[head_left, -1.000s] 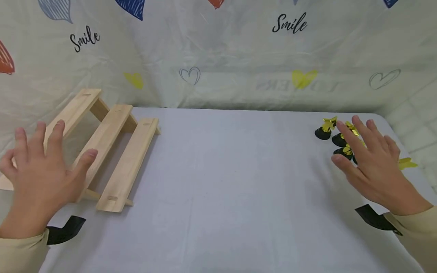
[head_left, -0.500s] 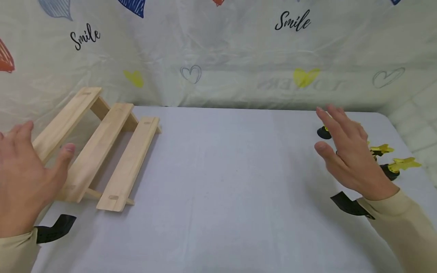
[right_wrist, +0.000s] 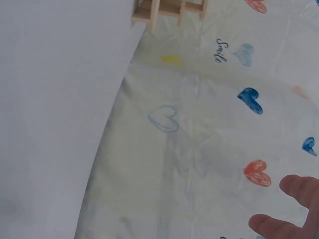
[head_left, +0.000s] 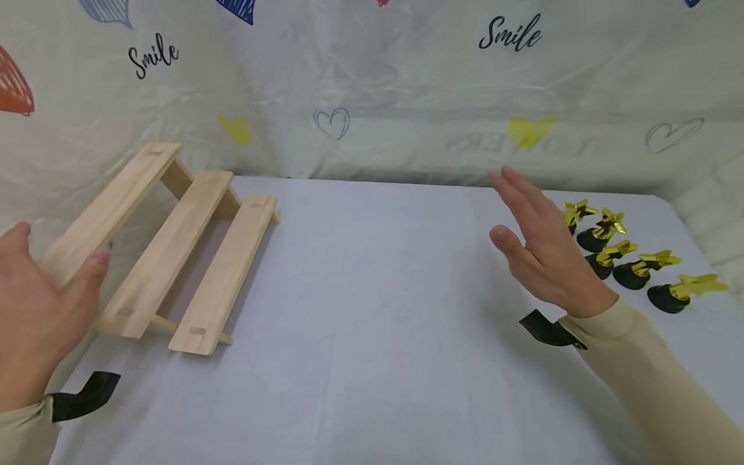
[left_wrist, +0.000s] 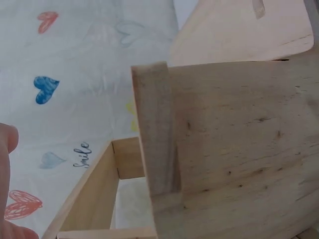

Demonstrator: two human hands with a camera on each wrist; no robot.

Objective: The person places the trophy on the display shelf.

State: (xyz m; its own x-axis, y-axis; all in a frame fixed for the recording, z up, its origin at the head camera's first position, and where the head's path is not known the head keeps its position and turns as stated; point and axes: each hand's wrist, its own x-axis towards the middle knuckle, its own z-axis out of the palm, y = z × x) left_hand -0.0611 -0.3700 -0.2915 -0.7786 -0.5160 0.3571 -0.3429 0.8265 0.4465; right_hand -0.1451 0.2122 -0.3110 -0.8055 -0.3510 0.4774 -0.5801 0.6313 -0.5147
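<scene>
A pale wooden three-step stand (head_left: 165,252) occupies the left of the table in the head view. My left hand (head_left: 43,310) is at the near end of its highest step, thumb spread from the fingers; whether it touches the wood I cannot tell. In the left wrist view the stand's side board (left_wrist: 239,139) fills the right, with parts of my fingers (left_wrist: 6,144) at the left edge. My right hand (head_left: 546,252) hovers above the table's right half, fingers extended, holding nothing. To its right are several small gold star trophies (head_left: 633,274) with black bases.
A white table (head_left: 372,310) lies beneath everything, its rounded far right corner visible. Behind it hangs a pale sheet (head_left: 395,84) printed with hearts and "Smile". The stand's steps (right_wrist: 169,10) also show at the top of the right wrist view.
My right hand has moved left, away from the trophies, uncovering them. My left hand has shifted left and slightly down. The stand and trophies stay in place; the view shifts slightly.
</scene>
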